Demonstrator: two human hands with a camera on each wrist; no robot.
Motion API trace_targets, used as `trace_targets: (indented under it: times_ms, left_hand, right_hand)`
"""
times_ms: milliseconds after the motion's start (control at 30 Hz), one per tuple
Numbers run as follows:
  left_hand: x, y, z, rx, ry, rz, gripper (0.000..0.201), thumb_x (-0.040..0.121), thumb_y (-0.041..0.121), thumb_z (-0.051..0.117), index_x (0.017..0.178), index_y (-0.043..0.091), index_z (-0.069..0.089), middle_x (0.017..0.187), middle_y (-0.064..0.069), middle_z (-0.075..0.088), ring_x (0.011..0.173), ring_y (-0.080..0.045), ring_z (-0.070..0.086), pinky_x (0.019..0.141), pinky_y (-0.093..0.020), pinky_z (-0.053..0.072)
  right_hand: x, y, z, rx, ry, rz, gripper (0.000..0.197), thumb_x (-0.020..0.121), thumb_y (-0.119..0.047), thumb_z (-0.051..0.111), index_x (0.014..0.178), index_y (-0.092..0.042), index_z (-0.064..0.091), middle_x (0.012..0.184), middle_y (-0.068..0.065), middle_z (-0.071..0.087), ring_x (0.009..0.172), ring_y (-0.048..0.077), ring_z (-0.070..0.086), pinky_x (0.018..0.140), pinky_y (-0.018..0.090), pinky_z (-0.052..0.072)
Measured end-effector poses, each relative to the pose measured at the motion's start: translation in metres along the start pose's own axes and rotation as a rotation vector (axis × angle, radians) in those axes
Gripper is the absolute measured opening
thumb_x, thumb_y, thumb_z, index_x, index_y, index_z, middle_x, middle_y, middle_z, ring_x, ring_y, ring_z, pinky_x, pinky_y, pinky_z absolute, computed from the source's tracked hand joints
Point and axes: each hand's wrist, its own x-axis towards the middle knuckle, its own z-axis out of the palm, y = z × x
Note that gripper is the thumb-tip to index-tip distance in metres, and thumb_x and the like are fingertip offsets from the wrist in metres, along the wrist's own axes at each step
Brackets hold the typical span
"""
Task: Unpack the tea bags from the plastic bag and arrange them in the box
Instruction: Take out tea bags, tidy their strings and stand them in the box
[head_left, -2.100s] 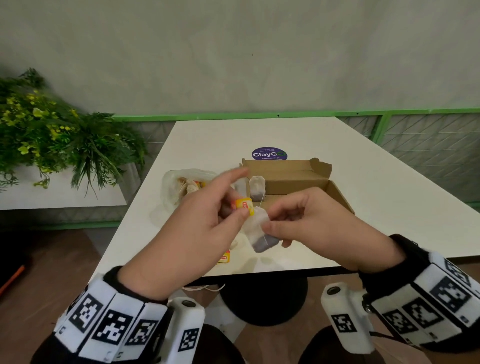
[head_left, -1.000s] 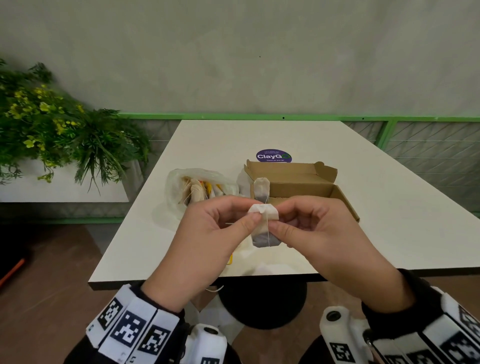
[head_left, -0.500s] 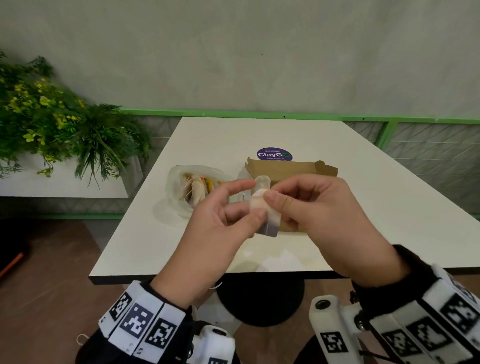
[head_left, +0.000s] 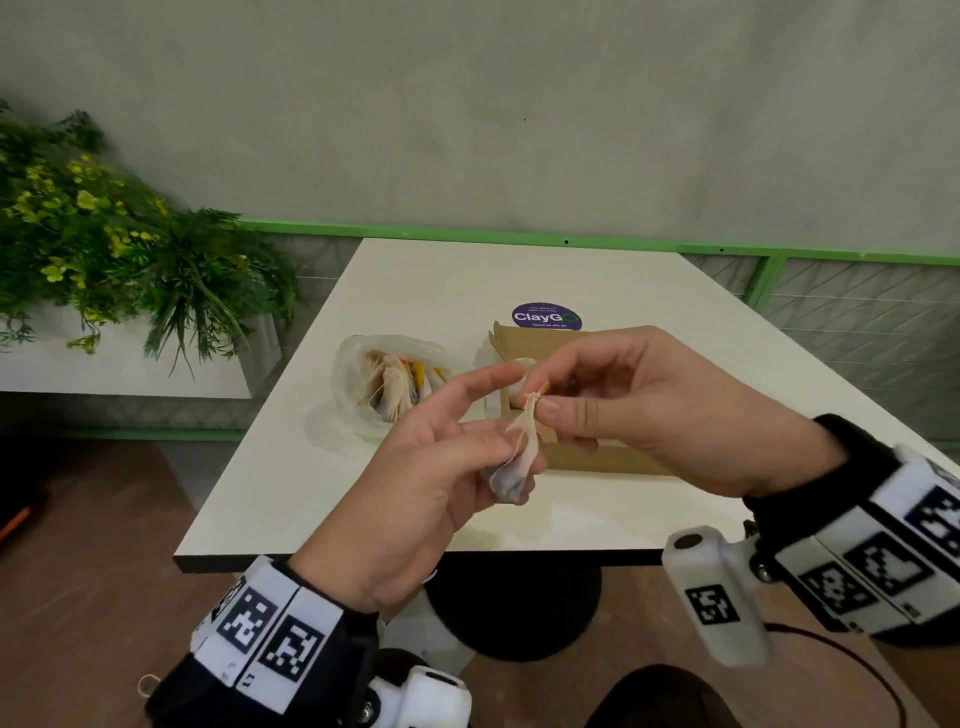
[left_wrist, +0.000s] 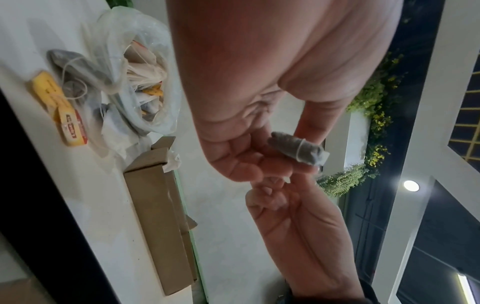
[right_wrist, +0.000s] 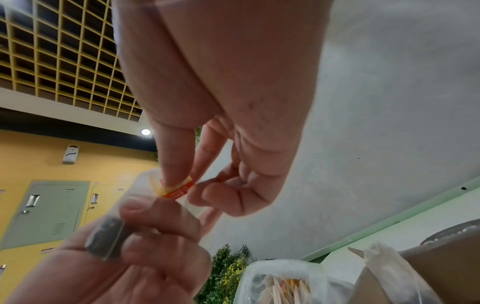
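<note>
Mostly paper and loose leaf, so the tea bag (head_left: 511, 470) will handle as light, soft and easily torn. Judged best taken by the folded top edge or the tag (right_wrist: 179, 190), not by the thin string, which could snag or pull free.

Position: bag held in the air above the near table (head_left: 415, 291) edge, between both hands, just in front of the box (left_wrist: 158, 222). It touches neither table nor box.

Left hand (head_left: 415, 499): thumb and curled fingers grip the pouch's lower, leaf-filled body; index finger stretched out, free. String looks looped round the pouch in the left wrist view.

Right hand (head_left: 644, 410): thumb and forefinger pinch the yellow-red tag at the pouch's top; remaining fingers curled loosely, holding nothing else.

Plastic bag (head_left: 395, 389) lies left of the box, mouth open, several more tea bags inside. Another tea bag (left_wrist: 70, 67) with yellow tags sits loose on the table beside the plastic bag, near the edge.

Box interior mostly hidden by the right hand in the head view; contents cannot be counted.

Judgement: string and tag being tidied before the bag goes in; most of the unpacking remains.
</note>
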Motion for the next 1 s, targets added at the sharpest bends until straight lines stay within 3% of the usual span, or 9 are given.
trace_targets:
  times_ms: [100, 167, 233, 300, 467, 533, 700, 867, 1000]
  left_hand:
    - [0.002, 0.0, -0.004, 0.02, 0.108, 0.006, 0.052, 0.082, 0.014, 0.07, 0.133, 0.016, 0.059, 0.094, -0.017, 0.074, 0.082, -0.028, 0.067, 0.068, -0.033, 0.053]
    - [0.005, -0.002, -0.014, 0.083, 0.288, 0.079, 0.041, 0.086, 0.019, 0.072, 0.126, 0.018, 0.064, 0.1, -0.011, 0.076, 0.09, -0.026, 0.069, 0.071, -0.035, 0.053]
    - [0.006, -0.003, -0.031, 0.224, 0.465, 0.203, 0.024, 0.094, 0.013, 0.066, 0.117, 0.018, 0.067, 0.097, -0.002, 0.077, 0.085, -0.017, 0.068, 0.07, -0.032, 0.052]
    - [0.006, -0.006, -0.054, 0.333, 0.569, 0.305, 0.018, 0.096, 0.009, 0.064, 0.108, 0.021, 0.07, 0.091, 0.005, 0.075, 0.08, -0.01, 0.065, 0.069, -0.031, 0.049]
    - [0.002, -0.024, -0.098, 0.427, 0.756, 0.35, 0.024, 0.097, 0.002, 0.061, 0.092, 0.024, 0.07, 0.083, 0.006, 0.068, 0.077, -0.013, 0.059, 0.069, -0.028, 0.046]
    - [0.001, -0.032, -0.106, 0.447, 0.781, 0.346, 0.024, 0.097, 0.0, 0.06, 0.091, 0.022, 0.069, 0.083, 0.001, 0.067, 0.075, -0.014, 0.058, 0.068, -0.027, 0.047]
    - [0.003, -0.039, -0.117, 0.432, 0.78, 0.338, 0.024, 0.097, -0.001, 0.059, 0.09, 0.02, 0.069, 0.079, -0.003, 0.066, 0.067, -0.011, 0.057, 0.063, -0.023, 0.046]
    - [0.001, -0.04, -0.122, 0.384, 0.751, 0.307, 0.025, 0.095, -0.004, 0.059, 0.087, 0.016, 0.07, 0.07, 0.001, 0.065, 0.064, -0.012, 0.056, 0.065, -0.026, 0.045]
    - [0.0, -0.04, -0.122, 0.405, 0.743, 0.316, 0.024, 0.095, -0.005, 0.059, 0.088, 0.015, 0.07, 0.07, 0.0, 0.066, 0.063, -0.009, 0.058, 0.065, -0.022, 0.047]
  right_hand:
    - [0.007, -0.006, -0.007, -0.085, 0.044, 0.003, 0.011, 0.082, -0.017, 0.073, 0.089, -0.008, 0.074, 0.078, 0.008, 0.067, 0.065, 0.012, 0.054, 0.059, 0.026, 0.045]
    - [0.014, -0.009, -0.016, -0.159, 0.099, 0.031, 0.013, 0.08, -0.023, 0.075, 0.087, -0.011, 0.075, 0.082, 0.021, 0.067, 0.068, 0.019, 0.052, 0.06, 0.029, 0.042]
    - [0.024, -0.008, -0.029, -0.274, 0.166, 0.087, 0.017, 0.082, -0.024, 0.078, 0.088, -0.008, 0.075, 0.083, 0.024, 0.065, 0.068, 0.012, 0.054, 0.062, 0.029, 0.04]
    - [0.035, -0.003, -0.043, -0.429, 0.205, 0.139, 0.02, 0.084, -0.024, 0.079, 0.088, -0.005, 0.074, 0.072, 0.01, 0.061, 0.057, -0.001, 0.051, 0.058, 0.018, 0.04]
    - [0.066, 0.023, -0.058, -0.694, 0.164, 0.292, 0.016, 0.083, -0.031, 0.081, 0.08, -0.018, 0.073, 0.059, -0.012, 0.053, 0.052, 0.003, 0.045, 0.055, 0.017, 0.037]
    - [0.078, 0.034, -0.056, -0.767, 0.096, 0.351, 0.015, 0.082, -0.032, 0.081, 0.08, -0.02, 0.072, 0.063, -0.012, 0.056, 0.058, 0.004, 0.049, 0.054, 0.015, 0.037]
    - [0.105, 0.055, -0.051, -0.754, -0.079, 0.561, 0.015, 0.082, -0.029, 0.081, 0.085, -0.017, 0.073, 0.063, -0.001, 0.057, 0.065, 0.019, 0.05, 0.06, 0.028, 0.049]
    - [0.124, 0.075, -0.041, -0.899, 0.043, 0.532, 0.016, 0.086, -0.025, 0.078, 0.088, -0.011, 0.07, 0.067, -0.001, 0.058, 0.058, 0.015, 0.053, 0.041, 0.018, 0.044]
    - [0.133, 0.083, -0.04, -0.953, 0.105, 0.491, 0.014, 0.087, -0.024, 0.077, 0.085, -0.011, 0.07, 0.067, -0.004, 0.057, 0.06, 0.01, 0.051, 0.048, 0.02, 0.036]
